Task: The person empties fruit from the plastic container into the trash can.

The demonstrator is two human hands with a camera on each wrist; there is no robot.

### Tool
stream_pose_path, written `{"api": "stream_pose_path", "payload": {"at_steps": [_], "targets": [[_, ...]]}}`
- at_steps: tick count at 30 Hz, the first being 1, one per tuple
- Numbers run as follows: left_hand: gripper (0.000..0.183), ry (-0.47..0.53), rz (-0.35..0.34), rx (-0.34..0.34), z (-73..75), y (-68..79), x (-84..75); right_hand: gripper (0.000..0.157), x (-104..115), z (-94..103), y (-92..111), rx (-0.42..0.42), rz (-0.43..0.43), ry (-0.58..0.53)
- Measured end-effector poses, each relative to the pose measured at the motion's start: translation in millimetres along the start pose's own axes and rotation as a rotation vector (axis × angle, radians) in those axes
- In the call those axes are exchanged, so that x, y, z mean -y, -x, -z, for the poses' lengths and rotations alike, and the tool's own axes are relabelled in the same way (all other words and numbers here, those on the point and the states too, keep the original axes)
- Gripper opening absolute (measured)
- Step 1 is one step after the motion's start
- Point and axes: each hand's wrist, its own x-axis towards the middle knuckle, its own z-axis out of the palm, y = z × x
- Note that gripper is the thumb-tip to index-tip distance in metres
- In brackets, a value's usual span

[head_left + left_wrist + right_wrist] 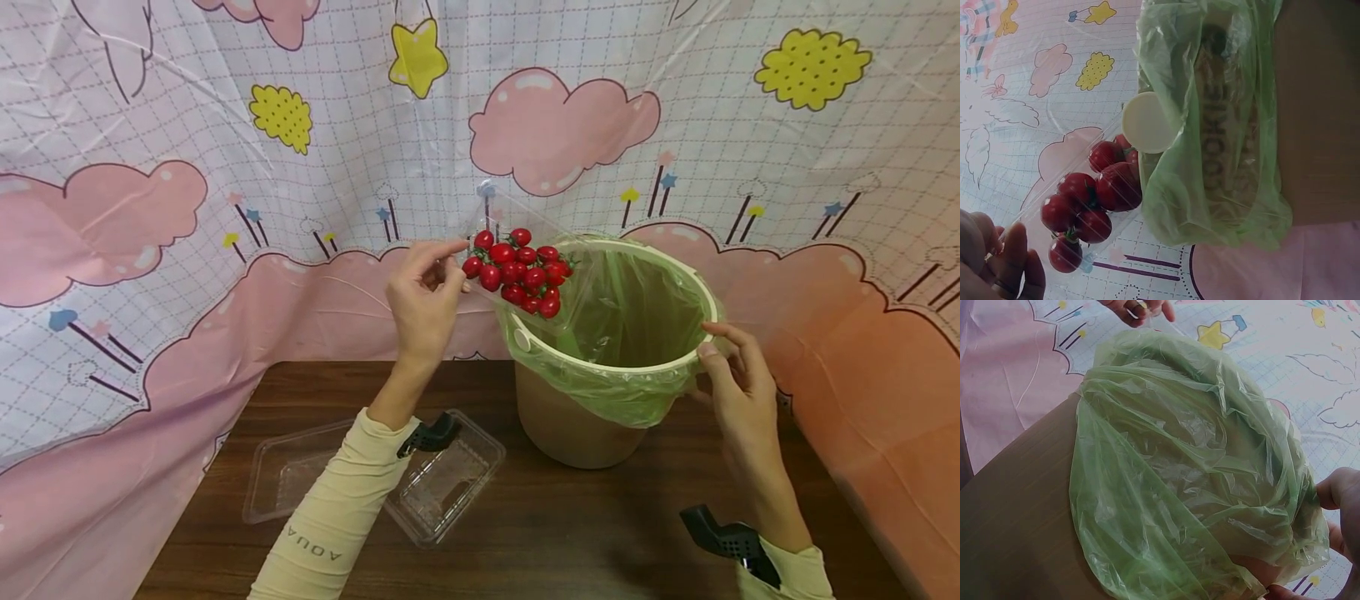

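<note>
My left hand [426,292] pinches the edge of a clear plastic container [581,293], raised and tilted beside the bin's left rim. Red cherry tomatoes [517,271], some with green stems, are bunched together in it. In the left wrist view, the tomatoes [1091,206] show through the clear plastic. A tan bin [577,425] stands upright, lined with a green plastic bag [615,392] folded over its cream rim. At the right side of that rim, my right hand [742,375] grips with thumb and fingers; the right wrist view shows it at the bag's edge.
Two clear plastic trays, one on the left [262,487] and one nearer the bin [491,454], lie on the dark wooden table [570,533]. A patterned cloth [360,167] hangs behind and at both sides.
</note>
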Motion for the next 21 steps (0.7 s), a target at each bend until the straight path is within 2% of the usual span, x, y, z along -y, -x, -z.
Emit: {"api": "stream_pose_path", "payload": {"at_steps": [4, 6, 13, 21], "targets": [[0.023, 0.005, -0.025, 0.022, -0.9, 1.0, -16.0, 0.041, 0.7, 0.0, 0.2, 0.004, 0.006, 0.002], [0.023, 0.011, -0.036, 0.030, -1.3, 1.7, -18.1, 0.041, 1.0, -0.3, -0.1, 0.007, 0.007, -0.003], [0.026, 0.005, -0.056, 0.017, -4.4, 4.3, 7.9, 0.040, 0.4, -0.9, -0.3, 0.000, 0.003, 0.003], [0.029, -0.048, -0.117, 0.014, -6.0, 4.2, 13.6, 0.041, -0.2, -1.0, 0.0, 0.009, 0.020, 0.003]]}}
